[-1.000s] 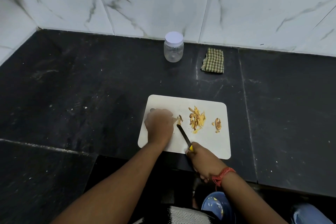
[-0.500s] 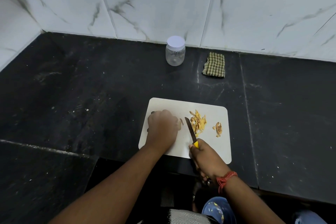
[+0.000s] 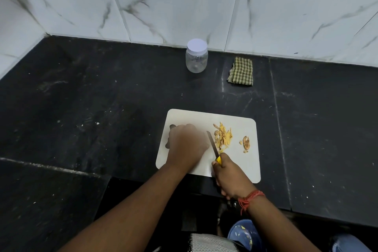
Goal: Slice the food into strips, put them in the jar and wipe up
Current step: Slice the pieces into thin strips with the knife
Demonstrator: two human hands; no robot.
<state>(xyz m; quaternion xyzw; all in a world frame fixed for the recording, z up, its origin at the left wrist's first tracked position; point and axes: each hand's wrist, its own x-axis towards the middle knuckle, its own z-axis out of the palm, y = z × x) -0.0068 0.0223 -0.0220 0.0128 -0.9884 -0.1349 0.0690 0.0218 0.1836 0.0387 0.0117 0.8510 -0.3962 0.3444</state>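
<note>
- The right hand (image 3: 230,178), at the counter's (image 3: 102,108) near edge, has its grip wrapped round the yellow handle of the knife (image 3: 213,145), blade pointing away over the cutting board (image 3: 241,168)
- The left hand (image 3: 187,145) lies blurred on the board's left half, fingers curled down; what its grip holds I cannot tell
- Just right of the blade sits a pile of yellow strips (image 3: 222,136), with a brownish scrap (image 3: 246,143) nearer the board's right edge
- By the far edge at the wall stand the closed jar (image 3: 196,56) and, to its right, a folded checked cloth (image 3: 241,72)
</note>
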